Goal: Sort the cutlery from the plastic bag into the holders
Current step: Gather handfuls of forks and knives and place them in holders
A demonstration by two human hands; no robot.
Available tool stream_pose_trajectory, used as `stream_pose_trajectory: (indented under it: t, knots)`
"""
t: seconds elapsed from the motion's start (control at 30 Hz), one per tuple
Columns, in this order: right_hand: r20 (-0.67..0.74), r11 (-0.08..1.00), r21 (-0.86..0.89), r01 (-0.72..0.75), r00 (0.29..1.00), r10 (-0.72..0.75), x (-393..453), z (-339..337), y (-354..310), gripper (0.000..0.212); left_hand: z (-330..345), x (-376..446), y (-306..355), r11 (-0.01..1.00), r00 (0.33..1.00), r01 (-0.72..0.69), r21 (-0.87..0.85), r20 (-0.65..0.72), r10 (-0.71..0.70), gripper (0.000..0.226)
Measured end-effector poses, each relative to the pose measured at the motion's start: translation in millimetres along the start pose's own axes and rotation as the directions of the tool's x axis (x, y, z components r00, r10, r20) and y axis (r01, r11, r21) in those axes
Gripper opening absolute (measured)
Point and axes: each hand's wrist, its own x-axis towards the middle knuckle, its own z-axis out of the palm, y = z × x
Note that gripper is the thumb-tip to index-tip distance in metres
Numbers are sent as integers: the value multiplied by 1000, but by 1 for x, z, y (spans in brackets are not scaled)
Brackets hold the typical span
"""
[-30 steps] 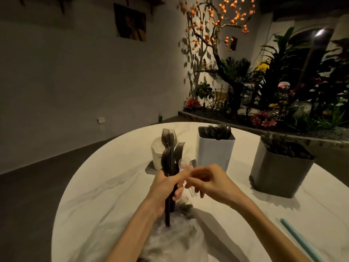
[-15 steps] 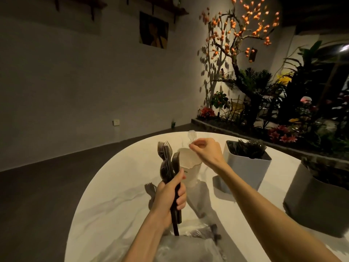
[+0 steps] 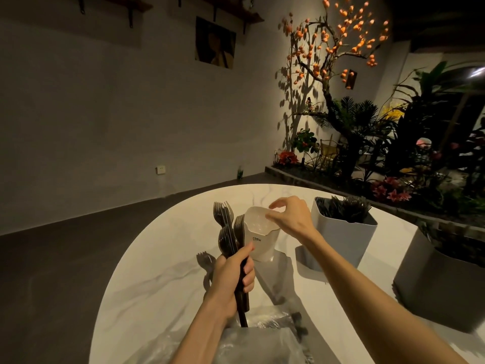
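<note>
While the left hand [image 3: 231,279] grips a bundle of dark forks [image 3: 228,232] at frame centre, the right hand [image 3: 288,219] hovers over the white cup [image 3: 259,243], fingers loosely spread.

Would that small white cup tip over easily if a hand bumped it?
Probably. The white cup looks tall, narrower at its base, thin-walled and nearly empty, so likely light. The right hand at its rim could topple it sideways.

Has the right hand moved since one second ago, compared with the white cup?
Yes. The right hand went from beside the left hand forward to above the white cup.
</note>
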Motion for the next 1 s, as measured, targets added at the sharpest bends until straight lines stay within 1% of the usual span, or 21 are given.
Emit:
stream_pose_trajectory:
  t: [0.03, 0.1, 0.2, 0.27, 0.3, 0.4, 0.5, 0.6, 0.67, 0.73, 0.77, 0.8, 0.83, 0.87, 0.9, 0.97, 1.0]
  knots:
    - [-17, 999, -37, -11, 1000, 10, -1, -2, -1, 24, 0, 0, 0, 1000, 1000, 6, -2, -12, -6, 51]
    - [-19, 983, -180, -28, 999, 25, -2, -6, -3, 21, -1, 2, 1, 1000, 999, 13, -18, -30, -13, 51]
    - [33, 914, -405, 22, 999, -10, -8, -10, -15, 13, -1, 3, 1, 1000, 999, 21, -21, -34, -22, 50]
    - [77, 889, -456, 48, 997, -15, -8, -9, -23, 13, 0, 2, 1, 999, 999, 29, -21, -34, -30, 50]
    - [112, 895, -444, 47, 994, 4, -6, -7, -25, 16, 0, 1, 1, 999, 999, 33, -21, -34, -33, 50]
    - [254, 943, -334, 9, 964, 81, -1, 2, -27, 27, -1, 0, 3, 999, 998, 37, -28, -41, -38, 50]
    - [320, 964, -267, 13, 944, 76, 2, 5, -24, 27, -2, 0, 5, 999, 998, 40, -28, -55, -41, 50]
    - [308, 976, -215, 37, 951, 31, 3, 0, -23, 26, -3, 0, 5, 999, 998, 45, -22, -42, -46, 48]
    - [290, 984, -172, 33, 957, 19, 3, -2, -23, 28, -3, -1, 5, 998, 998, 53, -18, -20, -53, 42]
    - [239, 990, -136, 42, 971, -9, 0, -6, -22, 28, -2, -3, 7, 996, 999, 44, -73, 30, -42, 28]
    - [196, 992, -111, 59, 980, -37, -2, -9, -21, 27, 0, -5, 9, 992, 997, 38, -116, 72, -30, 25]
    - [154, 995, -65, 82, 986, -71, -7, -13, -21, 25, 2, -7, 12, 989, 993, 34, -147, 117, -17, 27]
    - [124, 995, 17, 100, 987, -101, -16, -19, -23, 22, 4, -11, 14, 987, 987, 27, -160, 159, -1, 29]
    - [115, 985, 140, 102, 986, -119, -26, -26, -27, 22, 6, -14, 17, 987, 980, 12, -159, 196, 19, 31]
    - [132, 959, 270, 84, 984, -123, -40, -36, -31, 27, 11, -18, 19, 988, 972, 0, -152, 233, 36, 31]
    - [235, 877, 481, -11, 965, -117, -71, -56, -40, 41, 20, -27, 21, 993, 955, -15, -116, 293, 49, 33]
    - [291, 844, 534, -50, 948, -128, -86, -63, -42, 43, 26, -32, 21, 995, 947, -23, -93, 317, 51, 33]
